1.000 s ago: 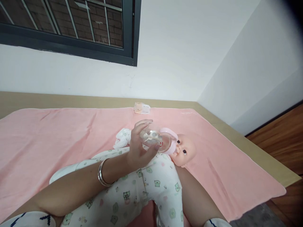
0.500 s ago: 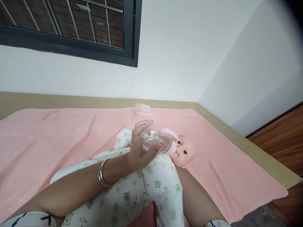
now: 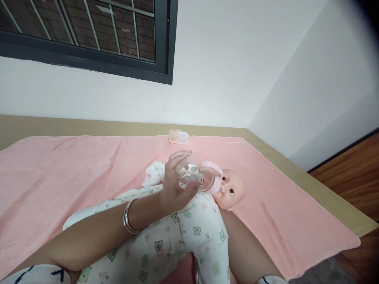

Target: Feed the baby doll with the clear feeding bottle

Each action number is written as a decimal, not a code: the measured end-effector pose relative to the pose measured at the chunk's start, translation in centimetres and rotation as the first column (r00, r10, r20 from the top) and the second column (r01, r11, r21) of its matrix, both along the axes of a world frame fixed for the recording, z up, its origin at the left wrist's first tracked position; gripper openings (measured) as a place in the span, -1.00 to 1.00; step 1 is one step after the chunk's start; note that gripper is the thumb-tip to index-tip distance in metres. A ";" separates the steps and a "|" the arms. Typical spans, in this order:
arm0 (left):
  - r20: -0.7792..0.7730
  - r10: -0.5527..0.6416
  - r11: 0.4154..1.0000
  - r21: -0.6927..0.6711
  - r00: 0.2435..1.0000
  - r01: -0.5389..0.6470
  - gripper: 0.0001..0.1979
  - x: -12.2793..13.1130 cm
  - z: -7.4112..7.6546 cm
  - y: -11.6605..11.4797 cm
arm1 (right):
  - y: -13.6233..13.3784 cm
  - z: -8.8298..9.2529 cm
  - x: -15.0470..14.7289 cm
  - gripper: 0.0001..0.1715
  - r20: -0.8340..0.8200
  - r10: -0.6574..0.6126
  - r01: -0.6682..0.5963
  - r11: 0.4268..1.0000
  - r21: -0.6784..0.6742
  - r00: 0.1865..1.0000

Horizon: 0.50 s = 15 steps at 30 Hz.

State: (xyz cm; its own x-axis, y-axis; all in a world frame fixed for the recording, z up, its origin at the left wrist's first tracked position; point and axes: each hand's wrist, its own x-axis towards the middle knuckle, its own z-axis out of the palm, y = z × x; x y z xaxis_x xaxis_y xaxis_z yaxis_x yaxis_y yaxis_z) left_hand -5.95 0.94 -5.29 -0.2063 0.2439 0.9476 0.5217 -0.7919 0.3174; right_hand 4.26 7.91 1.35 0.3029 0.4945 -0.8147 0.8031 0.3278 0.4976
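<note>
A baby doll [image 3: 233, 191] in a white romper with small animal prints [image 3: 189, 232] lies on a pink blanket [image 3: 74, 165], its head to the right. My left hand [image 3: 173, 189], bangles on its wrist, is closed around a clear baby bottle with a pink collar [image 3: 197, 177], tilted so the teat end meets the doll's mouth. My right forearm [image 3: 245, 248] runs under the doll's shoulders; that hand is hidden beneath the doll.
A crumpled white printed cloth [image 3: 154, 173] lies just behind my left hand. A small wrapped packet [image 3: 177, 136] sits at the blanket's far edge by the wall. The tan bed edge [image 3: 325, 193] borders a wooden floor [image 3: 355, 173] on the right.
</note>
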 end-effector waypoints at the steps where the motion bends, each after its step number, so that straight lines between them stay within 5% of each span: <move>1: 0.000 -0.003 1.000 -0.001 1.000 0.003 -0.41 0.0 0.0 0.0 | 0.1 -0.1 0.0 -0.58 0.004 0.008 -0.008 1.000 -0.002 1.000; 15: -0.007 0.012 1.000 0.006 1.000 -0.012 -0.42 0.0 0.1 0.0 | 0.1 0.1 0.2 -0.51 0.004 0.015 -0.015 0.999 -0.033 1.000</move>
